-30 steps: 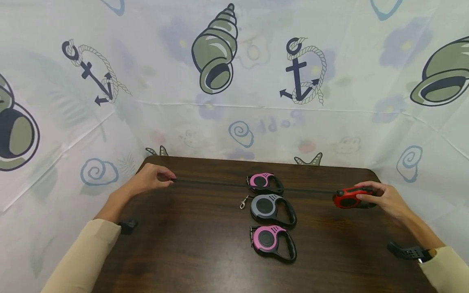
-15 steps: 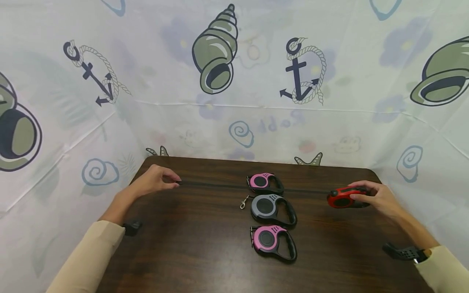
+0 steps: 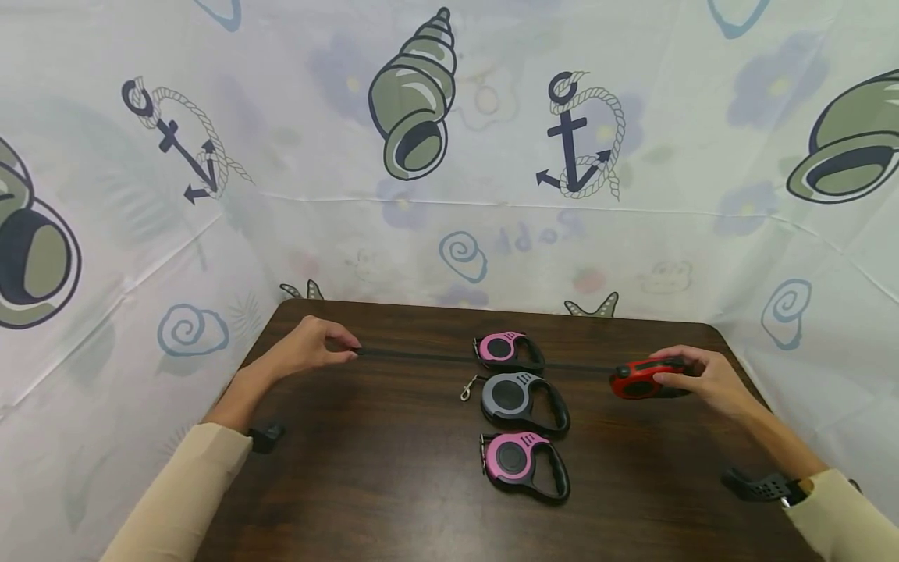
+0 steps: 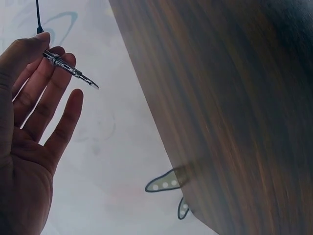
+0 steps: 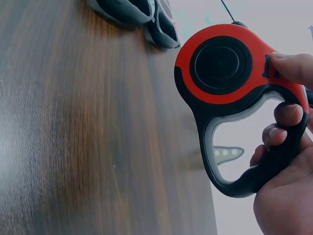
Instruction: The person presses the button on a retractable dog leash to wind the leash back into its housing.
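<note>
My right hand (image 3: 709,380) grips the black handle of a red retractable dog leash (image 3: 635,380), its fingers through the loop. In the right wrist view the thumb lies at the black button on the red casing (image 5: 234,34). A thin dark strap (image 3: 421,357) runs taut from the casing leftward to my left hand (image 3: 312,347). The left wrist view shows that hand's thumb and finger pinching the strap's end, with a silver metal clip (image 4: 71,69) sticking out past the fingers. The strap passes over the far pink leash (image 3: 500,346).
On the dark wooden table (image 3: 365,468) a grey leash (image 3: 507,396) lies before the far pink one, its silver clip (image 3: 467,390) to its left. A nearer pink leash (image 3: 510,458) completes the column. Patterned white cloth (image 3: 309,140) rises behind and at both sides.
Both hands have moved toward each other: the left hand rightward, the right hand leftward with the red leash. The strap between them has grown shorter and stays straight. The leashes on the table have not moved.
</note>
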The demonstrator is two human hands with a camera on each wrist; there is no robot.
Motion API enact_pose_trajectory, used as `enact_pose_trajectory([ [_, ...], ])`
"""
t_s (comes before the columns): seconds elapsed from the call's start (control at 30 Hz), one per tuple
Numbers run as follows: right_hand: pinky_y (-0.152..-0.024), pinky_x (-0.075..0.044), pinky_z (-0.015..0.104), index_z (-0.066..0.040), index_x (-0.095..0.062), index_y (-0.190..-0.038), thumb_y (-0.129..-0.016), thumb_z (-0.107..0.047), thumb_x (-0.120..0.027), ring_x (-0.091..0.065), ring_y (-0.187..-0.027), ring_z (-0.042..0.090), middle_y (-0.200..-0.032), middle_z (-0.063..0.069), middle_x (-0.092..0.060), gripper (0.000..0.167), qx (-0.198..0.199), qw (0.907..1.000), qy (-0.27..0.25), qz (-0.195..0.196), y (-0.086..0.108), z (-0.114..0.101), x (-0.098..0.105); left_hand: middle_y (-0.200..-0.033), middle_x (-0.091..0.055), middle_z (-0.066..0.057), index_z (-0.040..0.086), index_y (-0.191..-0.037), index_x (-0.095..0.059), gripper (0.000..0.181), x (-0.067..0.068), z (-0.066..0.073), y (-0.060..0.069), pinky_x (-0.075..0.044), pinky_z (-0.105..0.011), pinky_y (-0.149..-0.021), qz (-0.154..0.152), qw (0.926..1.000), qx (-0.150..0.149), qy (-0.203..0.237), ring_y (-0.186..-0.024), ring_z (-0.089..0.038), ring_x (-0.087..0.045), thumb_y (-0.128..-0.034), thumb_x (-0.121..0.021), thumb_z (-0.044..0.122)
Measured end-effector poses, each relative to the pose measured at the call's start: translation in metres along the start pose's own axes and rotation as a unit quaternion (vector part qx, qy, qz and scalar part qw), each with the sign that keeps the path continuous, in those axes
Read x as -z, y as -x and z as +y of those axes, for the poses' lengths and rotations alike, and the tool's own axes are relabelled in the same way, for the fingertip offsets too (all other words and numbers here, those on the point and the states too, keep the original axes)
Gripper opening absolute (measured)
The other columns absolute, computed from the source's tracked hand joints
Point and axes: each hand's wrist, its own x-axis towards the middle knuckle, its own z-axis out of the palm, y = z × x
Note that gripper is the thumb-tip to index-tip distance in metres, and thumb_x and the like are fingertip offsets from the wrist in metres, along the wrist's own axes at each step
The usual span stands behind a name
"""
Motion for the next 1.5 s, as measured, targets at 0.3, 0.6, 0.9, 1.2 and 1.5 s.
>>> enact_pose_trajectory([
  [0.3,-0.07,-0.061,0.034,0.001,-0.07,-0.127,-0.096,-0.009,-0.078,-0.072,-0.084,0.014,-0.1,-0.013,-0.077,0.033,-0.004,0.9999,-0.006,-0.009,-0.003,-0.006,-0.011,-0.097,-0.081,-0.002,0.008,-0.099,-0.083,0.015,-0.01,0.006,-0.009,-0.063,-0.041,-0.077,-0.015,0.9998,0.005,0.011,-0.09,-0.022,-0.078,-0.0855,-0.086,0.002],
  [0.6,-0.066,-0.059,0.034,-0.001,-0.071,-0.126,-0.095,-0.008,-0.079,-0.07,-0.08,0.016,-0.1,-0.007,-0.078,0.033,0.005,0.9998,-0.014,-0.012,-0.007,-0.012,-0.02,-0.099,-0.081,-0.001,0.009,-0.101,-0.083,0.015,-0.018,0.01,-0.014,-0.063,-0.041,-0.079,-0.023,0.9995,0.003,0.024,-0.09,-0.019,-0.077,-0.0871,-0.085,0.003],
  [0.9,-0.067,-0.059,0.033,-0.001,-0.071,-0.128,-0.096,-0.008,-0.077,-0.07,-0.083,0.014,-0.102,-0.007,-0.077,0.033,0.01,0.9995,-0.026,-0.017,-0.009,-0.016,-0.029,-0.099,-0.081,-0.002,0.007,-0.102,-0.083,0.016,-0.026,0.016,-0.017,-0.063,-0.044,-0.081,-0.028,0.9987,0.0,0.043,-0.09,-0.02,-0.077,-0.0875,-0.085,0.003],
  [1.2,-0.066,-0.059,0.033,-0.001,-0.071,-0.127,-0.096,-0.008,-0.077,-0.07,-0.082,0.016,-0.101,-0.007,-0.077,0.032,0.014,0.9991,-0.035,-0.022,-0.009,-0.022,-0.039,-0.099,-0.081,-0.001,0.009,-0.102,-0.083,0.015,-0.033,0.024,-0.024,-0.063,-0.037,-0.081,-0.024,0.9987,-0.014,0.041,-0.09,-0.018,-0.077,-0.088,-0.085,0.004],
  [1.5,-0.068,-0.06,0.035,-0.001,-0.071,-0.127,-0.097,-0.007,-0.076,-0.071,-0.082,0.022,-0.102,-0.004,-0.077,0.031,0.027,0.9981,-0.047,-0.027,-0.013,-0.026,-0.047,-0.099,-0.081,-0.002,0.009,-0.102,-0.083,0.014,-0.037,0.032,-0.031,-0.063,-0.037,-0.081,-0.026,0.9983,-0.031,0.043,-0.09,-0.018,-0.077,-0.0885,-0.085,0.005],
])
